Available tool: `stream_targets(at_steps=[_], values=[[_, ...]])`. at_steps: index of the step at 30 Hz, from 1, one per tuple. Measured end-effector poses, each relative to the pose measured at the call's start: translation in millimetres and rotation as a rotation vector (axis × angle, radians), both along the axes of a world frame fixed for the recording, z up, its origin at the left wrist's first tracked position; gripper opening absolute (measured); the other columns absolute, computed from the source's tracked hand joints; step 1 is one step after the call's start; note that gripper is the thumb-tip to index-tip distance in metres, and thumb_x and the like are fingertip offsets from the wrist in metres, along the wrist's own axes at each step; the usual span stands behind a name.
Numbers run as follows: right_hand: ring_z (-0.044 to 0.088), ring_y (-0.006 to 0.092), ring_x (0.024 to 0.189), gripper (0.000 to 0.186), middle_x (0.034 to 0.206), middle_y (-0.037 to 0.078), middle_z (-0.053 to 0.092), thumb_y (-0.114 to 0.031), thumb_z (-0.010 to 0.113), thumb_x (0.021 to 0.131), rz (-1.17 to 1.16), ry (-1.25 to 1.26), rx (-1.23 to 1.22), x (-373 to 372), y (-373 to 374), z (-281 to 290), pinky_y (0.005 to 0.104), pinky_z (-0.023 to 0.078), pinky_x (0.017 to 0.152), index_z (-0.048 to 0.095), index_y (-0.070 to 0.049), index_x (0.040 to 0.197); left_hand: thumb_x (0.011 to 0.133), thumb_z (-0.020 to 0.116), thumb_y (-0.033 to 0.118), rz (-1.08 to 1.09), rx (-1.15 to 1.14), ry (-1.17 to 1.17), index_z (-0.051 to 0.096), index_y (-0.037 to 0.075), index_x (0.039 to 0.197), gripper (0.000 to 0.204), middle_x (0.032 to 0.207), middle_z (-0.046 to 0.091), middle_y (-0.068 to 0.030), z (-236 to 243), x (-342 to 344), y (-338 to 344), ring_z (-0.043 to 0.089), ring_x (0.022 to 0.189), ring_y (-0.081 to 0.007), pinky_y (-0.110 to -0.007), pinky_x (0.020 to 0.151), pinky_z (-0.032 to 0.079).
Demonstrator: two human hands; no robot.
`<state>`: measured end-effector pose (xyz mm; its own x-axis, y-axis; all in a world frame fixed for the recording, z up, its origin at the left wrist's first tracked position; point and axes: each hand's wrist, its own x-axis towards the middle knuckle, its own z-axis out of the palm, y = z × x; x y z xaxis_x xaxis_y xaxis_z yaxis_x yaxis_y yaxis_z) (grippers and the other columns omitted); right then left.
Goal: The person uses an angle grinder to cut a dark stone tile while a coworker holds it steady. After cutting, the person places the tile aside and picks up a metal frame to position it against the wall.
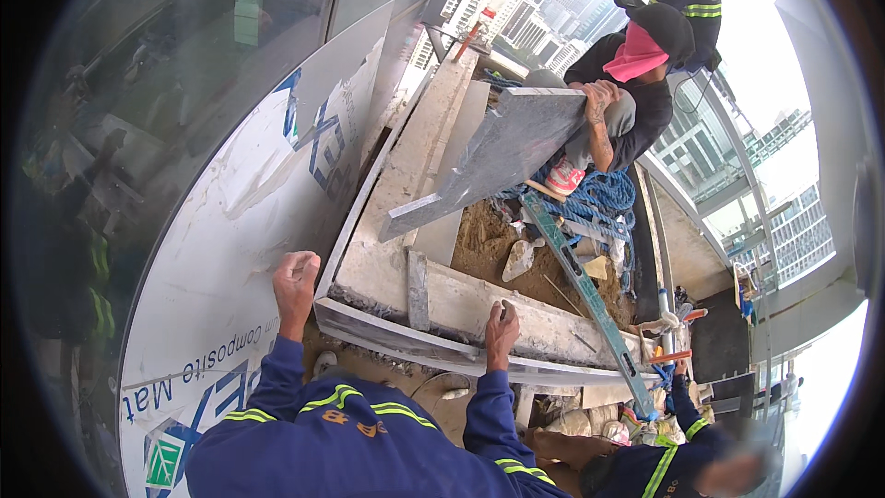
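Note:
My left hand [294,293] is raised beside the left corner of the ledge, in front of a white composite panel [249,212]. Its fingers are loosely bent and nothing shows in them. Over the near ledge [452,300] is my right hand [501,337], fingers pinched together around a small dark thing I cannot make out. A short grey stone strip [418,290] lies across the ledge between my hands. Farther off, a co-worker in dark clothes and a pink face cloth grips a large grey stone slab [502,152], tilted above the ledge.
A long green spirit level [585,290] slants across the planter box, over sand [479,240] and blue rope [604,207]. Clamps with orange handles [673,357] grip a pole at right. Another co-worker [682,461] is at lower right; one stands at the top. City buildings lie far below.

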<state>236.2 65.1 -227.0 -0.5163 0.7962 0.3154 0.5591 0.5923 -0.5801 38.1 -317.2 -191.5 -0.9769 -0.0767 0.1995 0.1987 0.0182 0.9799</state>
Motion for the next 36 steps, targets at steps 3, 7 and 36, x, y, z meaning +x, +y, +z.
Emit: stream_targets(at_steps=[3, 7, 36], values=[[0.065, 0.0396, 0.101, 0.036, 0.106, 0.023, 0.07, -0.027, 0.066, 0.093, -0.014, -0.138, -0.083, -5.4, 2.8, -9.3, 0.0503, 0.051, 0.088, 0.069, 0.0, 0.116, 0.093, 0.073, 0.027, 0.004, -0.209, -0.034, 0.069, -0.002, 0.11, 0.034, 0.107, 0.069, -0.0148, -24.5, -1.8, -7.5, 0.067, 0.099, -0.0272, -0.039, 0.087, 0.053], [0.057, 0.0441, 0.113, 0.04, 0.117, 0.023, 0.064, -0.03, 0.067, 0.091, 0.072, -0.396, 0.218, -23.7, 31.3, -19.6, 0.0591, 0.047, 0.09, 0.064, -0.003, 0.12, 0.093, 0.072, 0.032, -0.091, -0.238, -0.145, 0.066, -0.002, 0.117, 0.042, 0.111, 0.065, -0.0174, -56.5, -8.2, -14.9, 0.064, 0.106, -0.0306, -0.042, 0.094, 0.05], [0.053, 0.0423, 0.11, 0.049, 0.113, 0.019, 0.063, -0.043, 0.035, 0.108, 0.069, -0.473, 0.131, -127.8, 59.1, -57.2, 0.0552, 0.038, 0.099, 0.066, -0.006, 0.116, 0.085, 0.07, 0.029, -0.362, -0.146, -0.465, 0.058, -0.004, 0.125, 0.053, 0.124, 0.056, -0.0198, -40.2, -42.3, 5.7, 0.054, 0.118, -0.0338, -0.042, 0.105, 0.041]])
